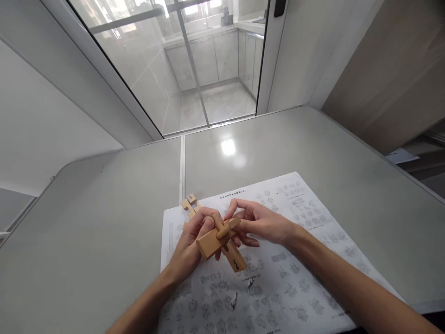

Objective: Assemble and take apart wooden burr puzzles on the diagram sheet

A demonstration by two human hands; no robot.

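Observation:
My left hand (pixel 189 243) grips a partly joined wooden puzzle (pixel 212 242) of crossed notched bars, held just above a printed sheet. My right hand (pixel 259 222) pinches a short wooden peg (pixel 229 227) that sticks out of the puzzle's upper side. One longer bar (pixel 234 257) of the puzzle slants down to the right and carries a dark mark near its end. A separate notched wooden piece (pixel 190 205) lies on the table just behind my left hand, at the sheet's top left corner.
The printed sheet (pixel 285 278) full of small puzzle diagrams covers the near middle of the grey table (pixel 104 222). A seam (pixel 181 162) divides the tabletop. Beyond the far edge stands a glass sliding door (pixel 194 60); a brown panel (pixel 392 69) rises at right.

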